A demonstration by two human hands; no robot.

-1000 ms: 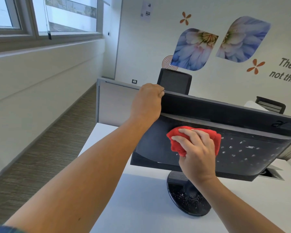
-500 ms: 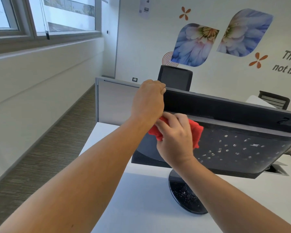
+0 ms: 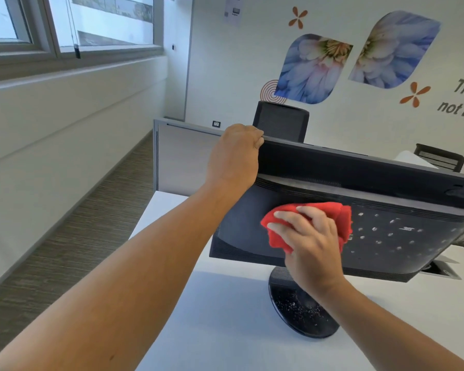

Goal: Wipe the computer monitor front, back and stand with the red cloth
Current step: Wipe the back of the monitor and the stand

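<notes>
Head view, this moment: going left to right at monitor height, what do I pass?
Left hand gripping the top corner of the monitor → red cloth, pressed under the right hand → white specks on the back panel → dark chair back.

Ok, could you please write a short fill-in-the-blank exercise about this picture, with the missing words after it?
1. The left hand grips the ____ edge of the monitor.
2. The right hand presses a ____ cloth on the monitor's back.
3. The round stand is dotted with ____ specks.
Missing words: top; red; white.
</notes>
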